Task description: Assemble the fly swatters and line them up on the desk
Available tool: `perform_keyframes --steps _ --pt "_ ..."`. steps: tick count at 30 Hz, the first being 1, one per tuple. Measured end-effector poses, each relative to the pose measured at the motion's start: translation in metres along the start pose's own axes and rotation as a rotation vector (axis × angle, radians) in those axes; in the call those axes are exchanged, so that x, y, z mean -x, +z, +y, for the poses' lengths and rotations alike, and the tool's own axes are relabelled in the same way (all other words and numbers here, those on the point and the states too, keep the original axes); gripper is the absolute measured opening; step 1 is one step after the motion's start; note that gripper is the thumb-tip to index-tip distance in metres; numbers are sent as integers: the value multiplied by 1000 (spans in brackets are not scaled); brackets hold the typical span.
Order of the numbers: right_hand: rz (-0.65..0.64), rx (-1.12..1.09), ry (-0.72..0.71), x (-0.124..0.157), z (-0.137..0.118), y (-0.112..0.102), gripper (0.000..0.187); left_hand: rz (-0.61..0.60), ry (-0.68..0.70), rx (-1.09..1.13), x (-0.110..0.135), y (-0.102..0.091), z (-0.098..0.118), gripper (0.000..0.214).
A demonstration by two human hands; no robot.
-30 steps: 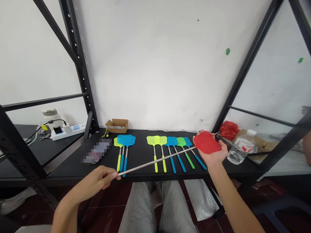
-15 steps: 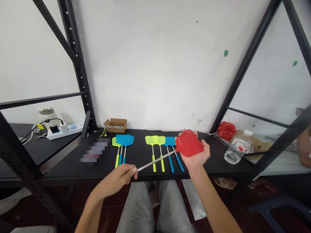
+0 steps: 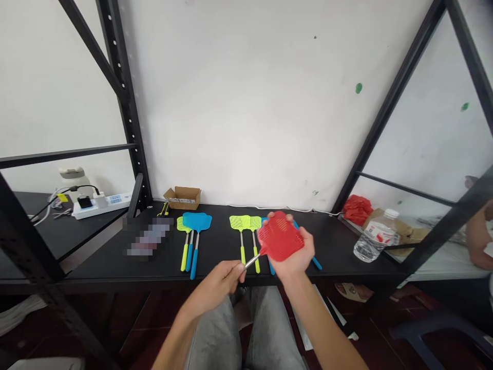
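Observation:
Both my hands hold a red fly swatter (image 3: pixel 281 236) above the front of the shelf. My left hand (image 3: pixel 221 282) is closed around its metal shaft; the handle end is hidden. Its mesh head lies in my right hand (image 3: pixel 298 262), fingers curled behind it. Behind the red head are yellow-green swatters (image 3: pixel 240 222) with overlapping heads, and two blue swatters show only in part, one with its handle (image 3: pixel 316 263) slanting right. On the left lie a yellow-green swatter (image 3: pixel 185 254) and blue swatters (image 3: pixel 197 221), heads overlapping.
An open cardboard box (image 3: pixel 183 198) stands against the wall. At right are a clear bottle (image 3: pixel 375 236) and a red plastic bag (image 3: pixel 357 208). A power strip (image 3: pixel 102 205) lies at left, beyond a black rack post (image 3: pixel 129 113). Another person's arm (image 3: pixel 479 236) shows far right.
The red swatter's head has moved left and slightly down, my left hand to the right. Less shaft shows between my hands. One blue swatter's handle now lies farther right.

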State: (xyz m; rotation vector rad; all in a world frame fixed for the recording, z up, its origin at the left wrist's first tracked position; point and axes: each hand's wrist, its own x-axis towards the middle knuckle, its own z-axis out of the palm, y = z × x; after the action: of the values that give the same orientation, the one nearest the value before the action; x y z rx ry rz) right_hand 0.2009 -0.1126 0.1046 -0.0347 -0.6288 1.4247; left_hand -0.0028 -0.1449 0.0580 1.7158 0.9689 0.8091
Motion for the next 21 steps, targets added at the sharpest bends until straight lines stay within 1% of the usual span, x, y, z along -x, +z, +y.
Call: perform_keyframes --steps 3,6,9,11,13,15,17,19,21 --pt "26 12 38 5 13 0 25 0 3 122 -10 20 -4 49" --pt "75 20 86 1 9 -7 27 9 7 172 -15 30 -6 50" --pt "105 59 115 -7 -5 -15 32 -53 -12 190 -15 33 -6 49" --pt "110 95 90 -14 -15 -18 35 -99 -30 154 -13 31 -7 46" --pt "122 138 44 -23 -25 -20 39 -99 -30 83 -10 25 -8 42" --pt "153 194 -3 -34 -32 -24 47 -42 2 16 -8 19 -9 40" --pt "207 259 -31 -41 -33 -30 55 30 49 -2 -9 15 -11 40" --pt "267 345 4 -42 -27 -37 56 116 71 4 -11 15 -13 39" --pt "314 451 100 -31 -15 -46 54 241 41 -50 -15 17 -15 39"
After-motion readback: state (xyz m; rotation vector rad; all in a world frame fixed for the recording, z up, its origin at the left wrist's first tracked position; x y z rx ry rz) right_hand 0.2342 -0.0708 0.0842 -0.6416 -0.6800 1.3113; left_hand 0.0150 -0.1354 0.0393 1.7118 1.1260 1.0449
